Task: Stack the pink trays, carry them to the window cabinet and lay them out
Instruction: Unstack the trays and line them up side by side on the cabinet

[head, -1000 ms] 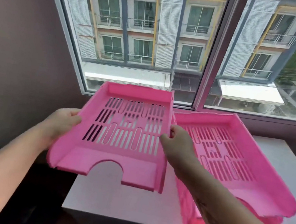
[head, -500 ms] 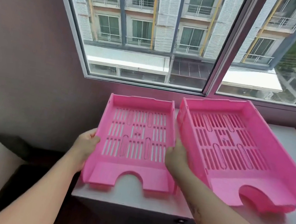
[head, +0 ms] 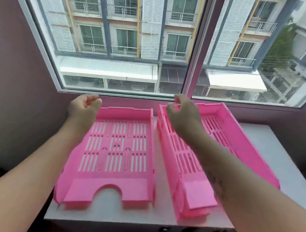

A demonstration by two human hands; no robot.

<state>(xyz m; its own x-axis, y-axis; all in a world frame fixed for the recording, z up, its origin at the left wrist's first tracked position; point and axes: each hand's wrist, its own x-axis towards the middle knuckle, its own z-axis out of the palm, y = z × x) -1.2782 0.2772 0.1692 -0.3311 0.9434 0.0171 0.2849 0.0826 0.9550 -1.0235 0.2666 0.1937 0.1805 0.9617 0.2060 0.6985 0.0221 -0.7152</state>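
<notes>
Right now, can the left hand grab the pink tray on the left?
Probably yes. The left hand hovers empty and loosely curled right at the far left corner of the left pink tray, which lies flat on the cabinet top. Nothing sits between them, and the tray's left wall is bare.

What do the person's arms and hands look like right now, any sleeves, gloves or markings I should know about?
Both arms are bare as far as the view shows: no sleeves, gloves, watch or bracelet. The left hand and right hand show no rings that I can make out. The right forearm carries a dark tattoo on its upper side; its design is too blurred to read. The left forearm shows no markings.
</notes>
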